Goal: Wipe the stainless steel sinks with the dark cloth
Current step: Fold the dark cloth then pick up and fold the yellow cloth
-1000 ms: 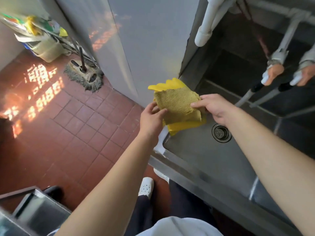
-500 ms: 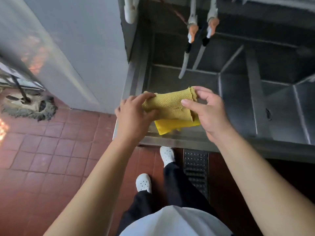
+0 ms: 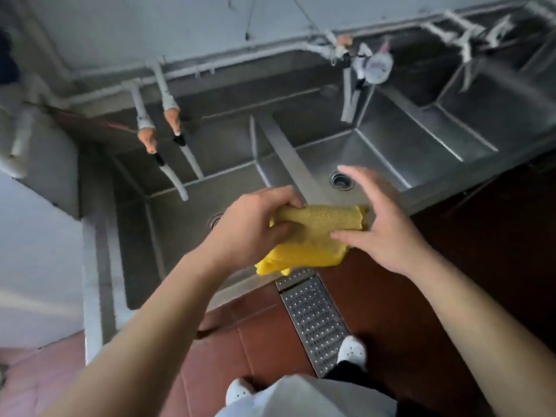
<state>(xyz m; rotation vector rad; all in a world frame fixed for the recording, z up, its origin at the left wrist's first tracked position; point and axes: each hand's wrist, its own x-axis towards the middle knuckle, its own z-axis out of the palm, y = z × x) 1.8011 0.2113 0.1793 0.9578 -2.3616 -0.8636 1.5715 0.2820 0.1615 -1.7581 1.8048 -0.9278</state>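
Observation:
A folded yellow cloth (image 3: 313, 236) with a mesh-textured top hangs above the front rim of the stainless steel sinks (image 3: 288, 152). My left hand (image 3: 249, 227) grips its left end, fingers curled round it. My right hand (image 3: 379, 224) is spread beside the cloth's right end; its thumb touches the cloth's front while the blurred fingers stand apart from it. The left basin (image 3: 186, 224) and the middle basin (image 3: 370, 158) lie below, each with a round drain. No dark cloth is visible.
Taps with orange handles (image 3: 156, 136) hang over the left basin, more taps (image 3: 349, 85) at the back right. A further basin (image 3: 481, 112) lies at the right. A perforated floor drain grate (image 3: 313, 320) and my white shoes (image 3: 352, 353) are on the red tiles. A grey wall (image 3: 36, 251) stands left.
The view has swung right from the tiled floor to the sinks. My right hand has let go of the cloth's edge and spread its fingers; my left hand keeps hold.

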